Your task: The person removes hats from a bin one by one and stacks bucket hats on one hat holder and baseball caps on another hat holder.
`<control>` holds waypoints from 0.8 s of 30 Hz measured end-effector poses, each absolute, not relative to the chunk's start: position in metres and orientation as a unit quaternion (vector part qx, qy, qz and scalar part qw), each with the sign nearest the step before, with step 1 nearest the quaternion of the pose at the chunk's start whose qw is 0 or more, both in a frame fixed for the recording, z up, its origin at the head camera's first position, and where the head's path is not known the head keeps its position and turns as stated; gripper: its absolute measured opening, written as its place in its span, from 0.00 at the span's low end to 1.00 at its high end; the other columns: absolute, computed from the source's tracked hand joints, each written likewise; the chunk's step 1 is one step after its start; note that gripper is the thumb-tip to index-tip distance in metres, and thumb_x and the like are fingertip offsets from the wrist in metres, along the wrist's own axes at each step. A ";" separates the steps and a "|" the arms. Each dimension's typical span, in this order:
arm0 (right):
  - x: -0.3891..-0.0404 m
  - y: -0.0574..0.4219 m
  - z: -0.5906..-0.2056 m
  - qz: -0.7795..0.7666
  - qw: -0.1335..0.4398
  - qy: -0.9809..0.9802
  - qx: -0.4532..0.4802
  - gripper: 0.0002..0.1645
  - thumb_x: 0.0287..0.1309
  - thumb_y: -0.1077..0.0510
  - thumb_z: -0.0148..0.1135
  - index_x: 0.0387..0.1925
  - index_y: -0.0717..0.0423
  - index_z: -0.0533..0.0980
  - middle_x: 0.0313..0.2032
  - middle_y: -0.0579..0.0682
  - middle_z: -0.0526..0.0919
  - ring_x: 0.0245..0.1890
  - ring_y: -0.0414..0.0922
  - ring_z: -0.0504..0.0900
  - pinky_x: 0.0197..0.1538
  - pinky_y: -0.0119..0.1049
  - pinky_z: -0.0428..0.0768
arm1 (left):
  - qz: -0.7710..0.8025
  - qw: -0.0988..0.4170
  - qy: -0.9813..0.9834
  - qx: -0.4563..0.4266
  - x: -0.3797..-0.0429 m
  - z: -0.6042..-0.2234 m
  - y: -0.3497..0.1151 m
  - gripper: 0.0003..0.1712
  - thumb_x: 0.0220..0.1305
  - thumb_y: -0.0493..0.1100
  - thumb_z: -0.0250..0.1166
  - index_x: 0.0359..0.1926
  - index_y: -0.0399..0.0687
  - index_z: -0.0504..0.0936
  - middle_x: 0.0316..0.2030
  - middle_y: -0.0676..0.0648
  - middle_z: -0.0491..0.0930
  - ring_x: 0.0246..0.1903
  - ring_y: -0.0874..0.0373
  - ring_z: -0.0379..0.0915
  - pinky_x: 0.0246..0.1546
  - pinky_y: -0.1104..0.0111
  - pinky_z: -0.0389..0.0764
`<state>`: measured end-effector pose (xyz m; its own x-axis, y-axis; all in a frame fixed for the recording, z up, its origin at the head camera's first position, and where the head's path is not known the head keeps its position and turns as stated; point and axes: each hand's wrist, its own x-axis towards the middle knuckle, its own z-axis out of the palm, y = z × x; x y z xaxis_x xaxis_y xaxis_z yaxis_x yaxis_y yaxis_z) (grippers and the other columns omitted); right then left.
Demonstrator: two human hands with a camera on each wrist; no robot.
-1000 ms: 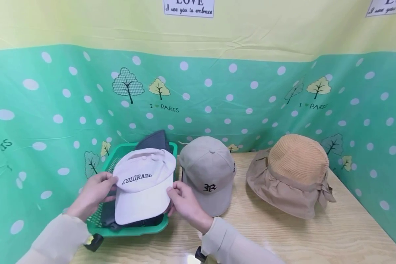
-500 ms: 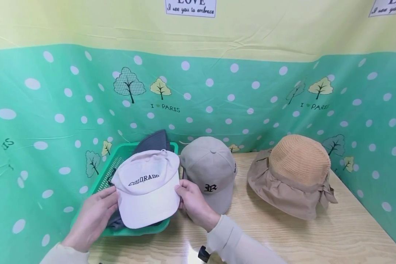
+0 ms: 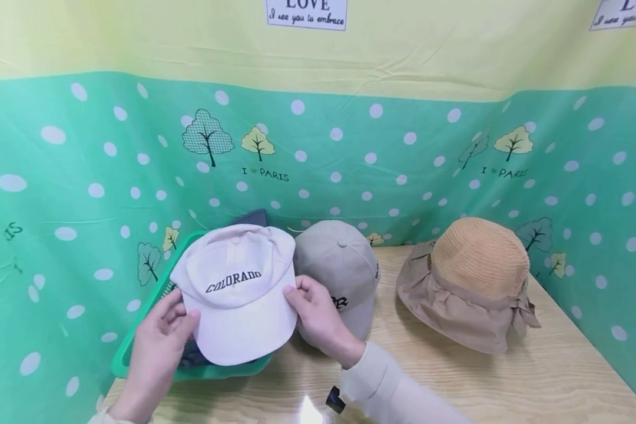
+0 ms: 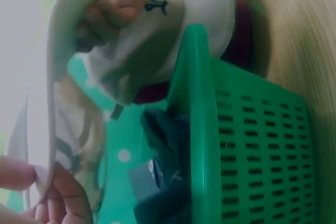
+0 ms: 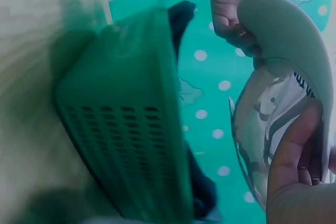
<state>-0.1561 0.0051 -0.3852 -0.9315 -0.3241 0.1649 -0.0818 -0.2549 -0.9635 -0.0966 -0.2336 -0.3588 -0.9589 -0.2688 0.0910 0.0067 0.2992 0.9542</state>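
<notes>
A white baseball cap (image 3: 244, 330) lettered COLORADO is held up with its brim toward me. My left hand (image 3: 158, 341) pinches its left edge between thumb and fingers, where brim meets crown. On the other side my right hand (image 3: 320, 315) grips the brim's right edge, thumb on top. In both wrist views the cap is raised apart from the green basket (image 5: 126, 77), with its open underside showing in the right wrist view. Dark cloth items (image 4: 168, 150) lie in the basket, mostly hidden by the cap in the head view.
A grey baseball cap (image 3: 335, 250) stands right of the basket, partly behind my right hand. Farther right on the wooden table (image 3: 445, 383) sits a straw sun hat (image 3: 479, 259) with a tan cloth brim. Green dotted curtain (image 3: 334, 135) surrounds the table's back and sides.
The white cap has risen slightly and shifted right, both hands moving with it. My left hand has changed its hold, with its thumb now in front of the cap's edge.
</notes>
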 end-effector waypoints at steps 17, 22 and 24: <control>-0.155 0.080 -0.347 -0.723 -0.068 0.672 -0.141 0.09 0.69 0.64 0.49 0.40 0.70 0.70 0.24 0.50 0.76 0.25 0.40 0.75 0.29 0.31 0.74 | -0.614 0.171 -0.766 -0.089 -0.126 -0.338 -0.158 0.40 0.62 0.32 0.63 0.72 0.58 0.58 0.43 0.44 0.74 0.41 0.55 0.75 0.41 0.71 0.80; -0.154 0.104 -0.355 -0.710 -0.075 0.695 -0.093 0.11 0.69 0.61 0.50 0.44 0.68 0.71 0.27 0.51 0.79 0.29 0.41 0.77 0.34 0.34 0.78 | -0.587 0.163 -0.783 -0.127 -0.138 -0.342 -0.135 0.44 0.61 0.39 0.67 0.73 0.59 0.54 0.42 0.44 0.75 0.37 0.54 0.75 0.37 0.70 0.80; -0.155 0.112 -0.361 -0.706 -0.077 0.700 -0.077 0.11 0.70 0.60 0.50 0.43 0.67 0.72 0.29 0.51 0.80 0.31 0.42 0.78 0.35 0.36 0.79 | -0.570 0.156 -0.796 -0.131 -0.143 -0.345 -0.126 0.48 0.59 0.42 0.69 0.74 0.60 0.51 0.42 0.44 0.74 0.36 0.55 0.74 0.36 0.70 0.79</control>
<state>-0.1548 0.1120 -0.3606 -0.9763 0.0007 0.2165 -0.2165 -0.0076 -0.9762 -0.1427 -0.1260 -0.3447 -0.9166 0.0308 0.3986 0.3872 0.3164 0.8660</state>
